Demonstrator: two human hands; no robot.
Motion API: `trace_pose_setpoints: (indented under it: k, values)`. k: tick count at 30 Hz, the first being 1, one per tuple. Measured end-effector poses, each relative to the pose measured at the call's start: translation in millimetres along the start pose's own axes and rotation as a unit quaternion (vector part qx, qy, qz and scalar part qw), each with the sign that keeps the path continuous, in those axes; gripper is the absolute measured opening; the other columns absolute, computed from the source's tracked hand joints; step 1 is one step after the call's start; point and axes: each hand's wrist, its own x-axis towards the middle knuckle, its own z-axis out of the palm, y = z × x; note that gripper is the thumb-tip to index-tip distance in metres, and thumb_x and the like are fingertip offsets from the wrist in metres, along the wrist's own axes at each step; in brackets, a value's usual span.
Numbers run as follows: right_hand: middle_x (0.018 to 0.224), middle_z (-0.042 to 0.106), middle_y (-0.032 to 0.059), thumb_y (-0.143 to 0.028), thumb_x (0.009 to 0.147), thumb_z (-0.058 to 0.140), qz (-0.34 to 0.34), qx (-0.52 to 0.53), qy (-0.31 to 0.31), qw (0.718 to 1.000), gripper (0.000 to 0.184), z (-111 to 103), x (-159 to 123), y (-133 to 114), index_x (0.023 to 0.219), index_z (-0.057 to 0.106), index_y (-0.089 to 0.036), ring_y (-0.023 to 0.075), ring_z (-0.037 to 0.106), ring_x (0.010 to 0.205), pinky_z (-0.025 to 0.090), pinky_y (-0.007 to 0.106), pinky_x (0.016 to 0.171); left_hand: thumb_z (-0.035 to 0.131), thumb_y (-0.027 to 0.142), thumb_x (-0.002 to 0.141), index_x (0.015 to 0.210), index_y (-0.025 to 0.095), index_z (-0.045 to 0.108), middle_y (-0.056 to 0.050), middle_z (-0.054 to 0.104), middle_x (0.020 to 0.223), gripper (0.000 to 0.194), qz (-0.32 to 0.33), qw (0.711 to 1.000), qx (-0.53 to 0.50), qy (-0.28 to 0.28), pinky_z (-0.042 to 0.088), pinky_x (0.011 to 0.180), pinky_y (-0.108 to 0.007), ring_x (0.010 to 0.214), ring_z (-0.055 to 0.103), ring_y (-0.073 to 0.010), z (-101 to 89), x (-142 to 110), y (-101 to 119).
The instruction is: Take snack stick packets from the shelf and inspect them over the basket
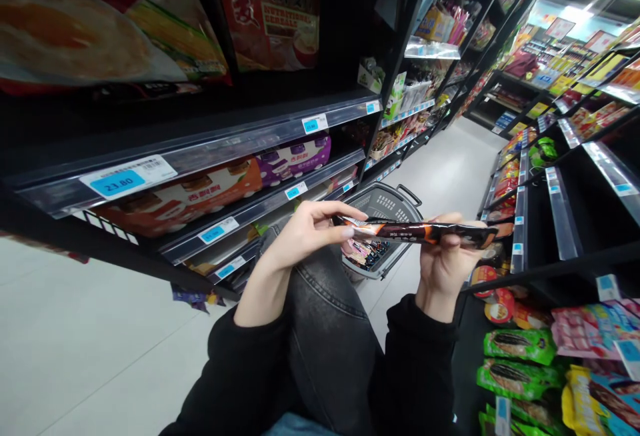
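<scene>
Between my hands is a long, thin dark packet (395,231) with orange patches, seen nearly edge-on. My left hand (320,226) pinches its left end between thumb and fingers. Around its right end my right hand (447,259) is closed, the thumb in front and fingertips showing above. Below and behind the packet, a grey shopping basket (407,206) stands on the floor. Several small dark and pink packs (367,256) lie inside it, partly hidden by my left hand and the packet.
Black shelves (300,89) with price tags rise on the left, holding cereal bags (280,16) and boxed cup packs (295,159). On the right, lower shelves carry green snack bags (520,376) and red-lidded cups (500,306). A white-floored aisle (450,156) runs ahead between them. My bent knee (325,303) is beside the basket.
</scene>
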Motion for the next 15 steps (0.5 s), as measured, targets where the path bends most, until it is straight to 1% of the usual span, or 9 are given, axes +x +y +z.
trace_pose_setpoints:
  k: [3, 6, 7, 9, 12, 13, 15]
  values:
    - [0.074, 0.064, -0.0038, -0.031, 0.073, 0.075, -0.001, 0.035, -0.064, 0.997, 0.015, -0.7, 1.1, -4.8, 0.080, 0.063, -0.025, 0.0123, 0.062, 0.066, 0.052, 0.024, 0.058, 0.070, 0.035, 0.077, 0.096, 0.010, 0.071, -0.009, 0.071, 0.078, 0.032, 0.025, 0.998, -0.053, -0.008, 0.057, 0.056, -0.024, 0.057, 0.067, -0.0166, -2.4, -1.3, -0.3]
    - [0.079, 0.066, -0.0040, -0.025, 0.074, 0.075, -0.003, 0.028, -0.126, 0.992, 0.013, -3.0, 1.2, -9.3, 0.083, 0.065, -0.026, 0.0150, 0.066, 0.074, 0.057, 0.031, 0.065, 0.065, 0.039, 0.082, 0.094, 0.009, 0.071, -0.008, 0.070, 0.074, 0.033, 0.018, 0.997, -0.073, 0.023, 0.055, 0.052, -0.022, 0.054, 0.066, -0.0146, -4.5, -0.6, -2.9]
    - [0.081, 0.066, -0.0036, -0.022, 0.074, 0.074, -0.005, 0.023, -0.143, 0.989, 0.014, -4.2, 0.9, -10.4, 0.085, 0.066, -0.026, 0.0163, 0.067, 0.077, 0.057, 0.033, 0.068, 0.065, 0.038, 0.081, 0.093, 0.009, 0.071, -0.008, 0.070, 0.074, 0.031, 0.013, 0.997, -0.070, 0.037, 0.054, 0.052, -0.021, 0.054, 0.065, -0.0138, -5.2, -0.1, -3.5]
    - [0.082, 0.066, -0.0027, -0.018, 0.075, 0.074, -0.005, 0.019, -0.177, 0.984, 0.016, -7.4, 0.2, -11.6, 0.087, 0.068, -0.027, 0.0183, 0.067, 0.082, 0.058, 0.038, 0.073, 0.069, 0.031, 0.076, 0.095, 0.010, 0.069, -0.009, 0.071, 0.082, 0.028, 0.001, 0.996, -0.073, 0.046, 0.055, 0.054, -0.022, 0.060, 0.067, -0.0150, -6.3, 1.2, -3.9]
    - [0.082, 0.066, -0.0004, -0.016, 0.076, 0.072, 0.000, 0.005, -0.228, 0.974, 0.016, -13.1, 0.1, -11.0, 0.087, 0.071, -0.027, 0.0209, 0.066, 0.090, 0.057, 0.044, 0.080, 0.070, 0.015, 0.065, 0.098, 0.012, 0.068, -0.011, 0.071, 0.096, 0.033, -0.005, 0.997, -0.066, 0.048, 0.057, 0.067, -0.026, 0.085, 0.069, -0.0212, -6.3, 2.8, -3.3]
    - [0.084, 0.066, 0.0006, -0.015, 0.076, 0.072, 0.002, -0.005, -0.237, 0.971, 0.017, -15.3, 0.6, -10.3, 0.087, 0.071, -0.028, 0.0219, 0.065, 0.094, 0.056, 0.045, 0.082, 0.069, 0.012, 0.064, 0.096, 0.013, 0.069, -0.010, 0.071, 0.097, 0.032, 0.000, 0.997, -0.048, 0.060, 0.056, 0.072, -0.027, 0.091, 0.068, -0.0217, -5.9, 3.2, -3.4]
    - [0.089, 0.065, 0.0023, -0.015, 0.074, 0.073, 0.009, -0.030, -0.239, 0.971, 0.018, -20.2, 2.2, -8.6, 0.085, 0.072, -0.028, 0.0225, 0.061, 0.100, 0.053, 0.045, 0.085, 0.071, 0.011, 0.065, 0.088, 0.013, 0.071, -0.009, 0.071, 0.096, 0.022, 0.017, 0.994, 0.007, 0.103, 0.054, 0.081, -0.028, 0.094, 0.067, -0.0203, -4.9, 4.3, -4.6]
